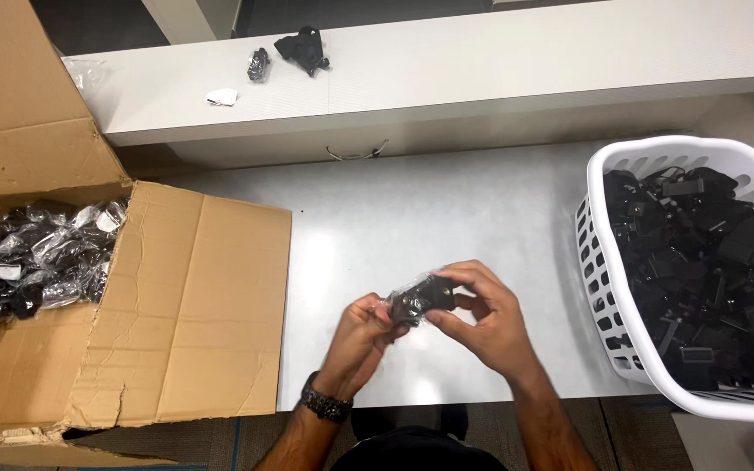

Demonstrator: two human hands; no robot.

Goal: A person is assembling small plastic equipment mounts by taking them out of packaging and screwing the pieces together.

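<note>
Over the pale grey table (412, 209), the left hand (361, 336) and right hand (482, 318) both pinch a small black plastic part in clear wrap (421, 299). A brown cardboard box (194, 305) lies left, a white plastic basket (599, 288) of black parts right.

Bare table (447, 209) middle between cardboard box flap (202, 305) over its left edge and white basket (599, 288) at its right edge; raised shelf (482, 61) along the far edge.
</note>
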